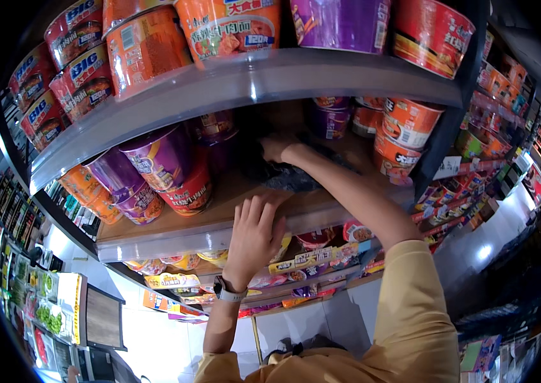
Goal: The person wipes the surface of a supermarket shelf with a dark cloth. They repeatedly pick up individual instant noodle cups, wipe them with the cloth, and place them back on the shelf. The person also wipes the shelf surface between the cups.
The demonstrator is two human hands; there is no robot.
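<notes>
My right hand (277,146) reaches deep onto a wooden shelf board (225,203), its fingers on or in a dark, crumpled cloth (294,177); shadow hides how they hold it. My left hand (253,232), with a watch on the wrist, rests at the shelf's front edge, palm down, fingers apart, with nothing in it. To the left of the hands stand a purple noodle tub (158,158) and, under it, a red noodle tub (189,189). Orange noodle tubs (409,124) are stacked at the right end of the same shelf, with purple tubs (330,119) behind them.
Above my hands runs the upper shelf's grey edge (251,76), carrying large noodle tubs (232,28). Lower shelves hold more packaged food (184,261). A dark upright post (447,124) bounds the shelf on the right. At the lower left stands a produce display (50,316).
</notes>
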